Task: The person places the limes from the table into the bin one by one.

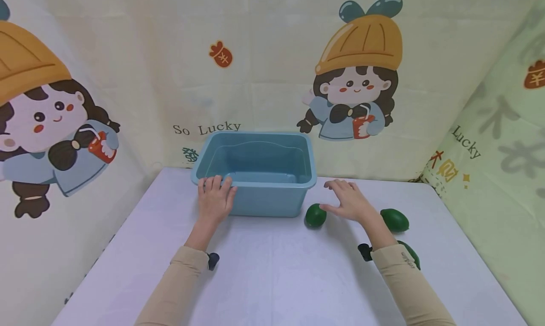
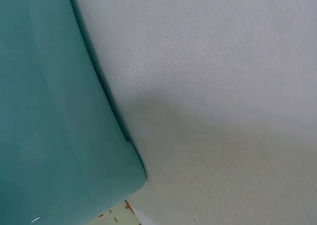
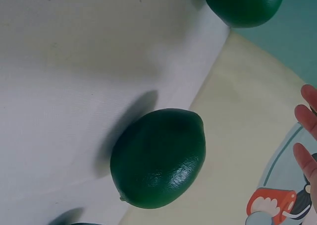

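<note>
A: Your left hand (image 1: 214, 198) lies with straight fingers on the near left rim of the blue rectangular plastic tub (image 1: 255, 174). It grips nothing; it looks like a brace so the tub stays put.

B: And the right?

A: Your right hand (image 1: 347, 200) hovers open, fingers relaxed and spread, holding nothing. Its fingertips are just beside the dark green glossy lime-shaped fruit (image 1: 315, 215) that sits on the white cloth-covered table (image 1: 272, 269), close to the tub's near right corner. Can't tell whether they touch it.

B: Other fruit?

A: A second green fruit (image 1: 394, 220) lies to the right of your wrist. A third green fruit (image 1: 412, 254) is partly hidden behind your beige sleeve (image 1: 408, 278). All three are outside the tub.

B: Tub contents?

A: Nothing visible inside. The open top faces up and the fruit lie near your right hand, so I judge the right picks while the left steadies.
</note>
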